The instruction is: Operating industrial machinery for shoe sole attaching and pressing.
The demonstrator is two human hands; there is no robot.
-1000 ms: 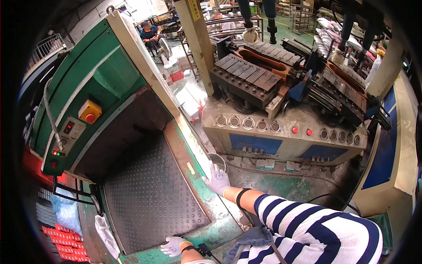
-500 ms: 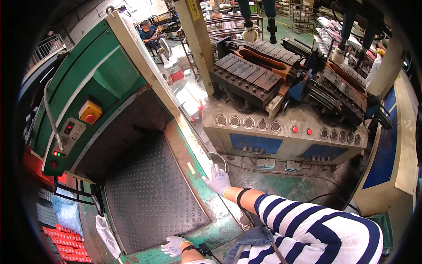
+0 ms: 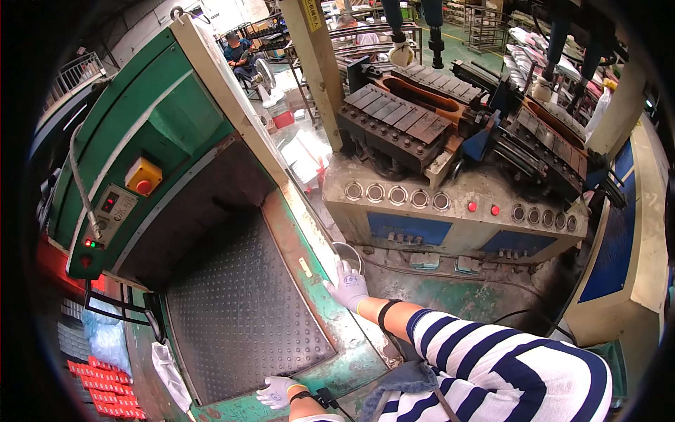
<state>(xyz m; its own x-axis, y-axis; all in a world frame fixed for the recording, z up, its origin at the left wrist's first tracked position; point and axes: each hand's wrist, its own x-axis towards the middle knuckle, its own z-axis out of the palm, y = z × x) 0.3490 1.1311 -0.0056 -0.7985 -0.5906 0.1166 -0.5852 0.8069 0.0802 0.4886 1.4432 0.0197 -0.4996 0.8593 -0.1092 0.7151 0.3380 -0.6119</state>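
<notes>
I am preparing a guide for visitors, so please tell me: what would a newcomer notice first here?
Probably the green machine at left, with its dark studded surface and a red button on a yellow box. Next, the beige machine at upper right, topped by metal blocks. Below centre, the gloved left fingers and right fingers lie at the green machine's edges.

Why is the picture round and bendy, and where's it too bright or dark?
Head view: fisheye lens bends edges, blackens corners; head view: glare whitens the patch beside the beige upright post; head view: shadow darkens the far end of the black studded mat.
</notes>
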